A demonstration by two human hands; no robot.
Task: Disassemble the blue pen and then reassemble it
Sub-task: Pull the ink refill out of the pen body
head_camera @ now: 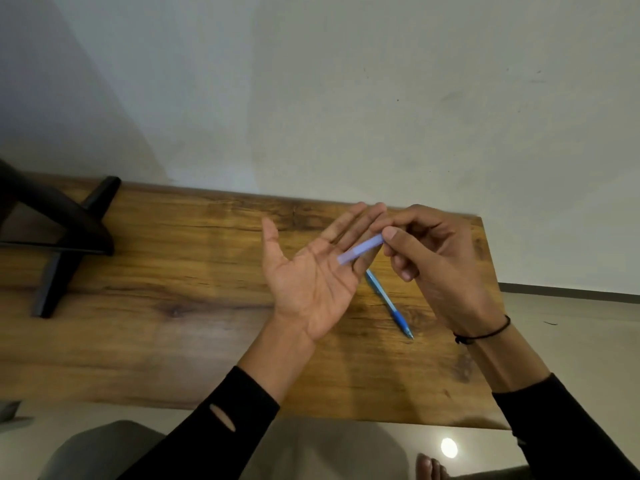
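At far left on the table [173, 271], a dark stand [69, 230] is sitting well apart from the work. Right of it, the left hand [311, 271] is lying open, palm up and gripping nothing, seemingly waiting as a cradle to catch or steady a part. Over its fingers, the right hand [426, 251] is pinching a pale blue tube [360, 249] at its right end, thumb on top; blur is smearing it, so it may be the barrel, probably pulled off the pen. Nearer, just right of the palm, the rest of the pen [388, 303] is resting on the wood, tip pointing near-right, parked within reach for reassembly.
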